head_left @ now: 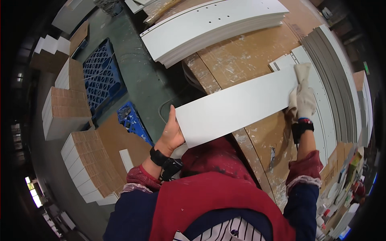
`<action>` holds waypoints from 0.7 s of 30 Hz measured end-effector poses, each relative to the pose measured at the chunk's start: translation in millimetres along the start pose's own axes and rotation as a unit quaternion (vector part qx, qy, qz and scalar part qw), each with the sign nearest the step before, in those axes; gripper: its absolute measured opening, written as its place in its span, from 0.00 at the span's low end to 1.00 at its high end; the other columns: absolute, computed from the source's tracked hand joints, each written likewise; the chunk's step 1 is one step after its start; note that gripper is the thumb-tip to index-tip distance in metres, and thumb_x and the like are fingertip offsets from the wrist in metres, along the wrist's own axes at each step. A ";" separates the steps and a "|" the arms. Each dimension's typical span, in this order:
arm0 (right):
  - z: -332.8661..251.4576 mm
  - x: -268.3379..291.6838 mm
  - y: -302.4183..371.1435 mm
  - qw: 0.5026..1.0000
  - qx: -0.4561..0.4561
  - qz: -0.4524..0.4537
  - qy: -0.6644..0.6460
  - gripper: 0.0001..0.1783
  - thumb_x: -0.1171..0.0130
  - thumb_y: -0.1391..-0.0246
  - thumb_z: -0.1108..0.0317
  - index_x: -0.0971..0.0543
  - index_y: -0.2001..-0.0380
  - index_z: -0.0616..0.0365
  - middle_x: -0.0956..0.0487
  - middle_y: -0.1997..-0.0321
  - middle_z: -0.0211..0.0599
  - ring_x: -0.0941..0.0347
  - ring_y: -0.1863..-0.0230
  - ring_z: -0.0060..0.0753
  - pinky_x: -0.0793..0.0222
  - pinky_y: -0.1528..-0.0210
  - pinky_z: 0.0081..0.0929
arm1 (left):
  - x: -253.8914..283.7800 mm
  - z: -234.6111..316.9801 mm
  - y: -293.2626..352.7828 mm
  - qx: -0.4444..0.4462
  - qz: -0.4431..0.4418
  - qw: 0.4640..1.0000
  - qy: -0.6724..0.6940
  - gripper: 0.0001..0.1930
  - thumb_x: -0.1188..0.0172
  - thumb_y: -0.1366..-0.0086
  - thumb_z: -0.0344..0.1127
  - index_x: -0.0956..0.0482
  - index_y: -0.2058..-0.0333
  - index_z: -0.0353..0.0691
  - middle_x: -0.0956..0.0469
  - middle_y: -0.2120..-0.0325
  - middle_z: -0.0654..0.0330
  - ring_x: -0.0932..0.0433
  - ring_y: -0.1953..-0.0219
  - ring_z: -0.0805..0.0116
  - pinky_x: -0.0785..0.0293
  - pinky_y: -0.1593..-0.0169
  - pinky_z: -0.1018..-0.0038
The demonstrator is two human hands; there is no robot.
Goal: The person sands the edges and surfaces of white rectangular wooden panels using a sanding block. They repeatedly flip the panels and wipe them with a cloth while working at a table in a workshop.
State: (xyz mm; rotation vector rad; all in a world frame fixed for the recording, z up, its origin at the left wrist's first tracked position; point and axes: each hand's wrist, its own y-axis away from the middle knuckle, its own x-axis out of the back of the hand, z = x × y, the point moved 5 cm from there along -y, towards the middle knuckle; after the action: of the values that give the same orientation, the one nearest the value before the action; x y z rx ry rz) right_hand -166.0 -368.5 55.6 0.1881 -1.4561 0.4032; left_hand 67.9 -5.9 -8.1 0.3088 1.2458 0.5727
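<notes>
Grey-green floor [138,60] runs off to our left, a blue pallet [102,76] lying on it beside stacked white-and-brown panels [66,102], and we work at a desk [229,60] whose brown top is flecked with white. On we go with one long white board [237,106], held across in front of us, its left end out past the desk edge and its right end over the desktop. Our left hand [171,132] grips that near end, thumb up along the edge. Our right hand [303,102], in a pale glove or wrapping, is at the far end with a beige cloth [302,72]; whether its fingers close on the cloth or just press, we can't tell. As we judge it, we're partway through handling this single piece, since both hands are on it. Plenty of boards sit around us: a pile with dark holes [217,24] at the back, and a tall curved-looking stack [339,76] to the right. Which of those are done and which are left, we can't say. And the board itself? Smooth, plain, evenly white, straight-sided, with no holes on the face we see.
</notes>
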 end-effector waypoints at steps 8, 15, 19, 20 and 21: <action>-199.4 73.2 198.9 0.871 0.421 0.007 -0.251 0.16 0.51 0.55 0.67 0.31 0.59 0.55 0.29 0.73 0.36 0.29 0.76 0.34 0.33 0.78 0.32 | 9.2 -6.8 -3.4 0.013 -0.041 0.999 0.034 0.38 0.69 0.35 0.65 0.38 0.44 0.35 0.35 0.45 0.53 0.35 0.43 0.56 0.42 0.39 0.62; -202.3 88.2 219.3 0.770 0.456 -0.338 -0.290 0.12 0.50 0.56 0.65 0.26 0.66 0.57 0.27 0.72 0.47 0.25 0.74 0.48 0.28 0.73 0.45 | 11.1 -7.5 3.3 0.032 -0.077 0.997 0.000 0.27 0.49 0.36 0.49 0.36 0.46 0.35 0.31 0.48 0.52 0.31 0.47 0.54 0.38 0.41 0.62; -95.4 78.0 202.0 0.869 0.380 -0.133 -0.287 0.12 0.49 0.50 0.58 0.28 0.61 0.43 0.29 0.73 0.39 0.26 0.75 0.44 0.31 0.76 0.39 | 29.7 -10.1 -6.0 0.037 -0.026 0.998 -0.038 0.25 0.46 0.37 0.35 0.39 0.44 0.34 0.33 0.47 0.52 0.33 0.45 0.54 0.38 0.41 0.58; -69.2 79.8 198.0 0.907 0.319 -0.143 -0.235 0.13 0.50 0.48 0.55 0.29 0.59 0.41 0.28 0.72 0.38 0.26 0.74 0.43 0.30 0.75 0.38 | 38.8 -9.2 -5.9 0.024 -0.010 0.997 -0.066 0.24 0.47 0.37 0.32 0.39 0.44 0.34 0.33 0.47 0.52 0.33 0.45 0.54 0.37 0.41 0.57; -37.9 77.3 196.8 0.935 0.248 -0.122 -0.220 0.15 0.50 0.47 0.54 0.29 0.55 0.40 0.28 0.71 0.36 0.26 0.74 0.42 0.30 0.74 0.38 | 35.6 -10.3 -5.0 0.027 -0.007 0.998 -0.050 0.25 0.45 0.40 0.26 0.39 0.44 0.34 0.32 0.48 0.52 0.32 0.45 0.55 0.36 0.42 0.58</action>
State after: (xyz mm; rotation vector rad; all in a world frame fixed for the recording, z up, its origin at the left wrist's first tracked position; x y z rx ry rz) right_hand -200.3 -162.2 104.3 0.9069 -1.7186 0.5416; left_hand 66.6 9.3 -42.3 0.3695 1.1679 0.5073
